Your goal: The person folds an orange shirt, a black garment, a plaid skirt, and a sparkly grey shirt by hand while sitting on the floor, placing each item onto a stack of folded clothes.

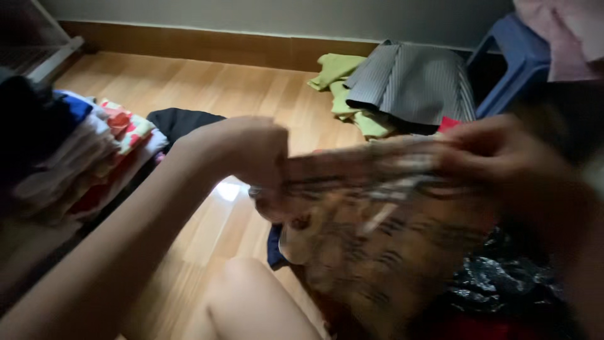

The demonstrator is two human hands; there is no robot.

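- The brown patterned cloth (371, 233) is hanging in front of the person, above the knee (251, 296) and the wooden floor (207, 88); its top edge is running nearly level from side to side, and the rest is drooping down from that edge.
- The left hand (242, 151) is gripping the left end of that top edge, its fingers curled shut around a bunched corner.
- The right hand (497, 151) is pinching the right end, fingers closed on the fabric, though blur is hiding the exact grip.
- So the cloth's long axis is lying stretched between the two hands, each at one end, neither nearer than the other.
- Beyond the cloth, against the wall, a grey striped garment (412, 82) is lying on top of yellow-green clothes (343, 79).
- To the left of the cloth, a stack of folded clothes (94, 151) is sitting on the floor, with a dark garment (182, 123) just beside it.
- To the right of the cloth and below it, dark shiny fabric (509, 283) is lying in a heap; a blue plastic stool (519, 60) is standing beyond it.
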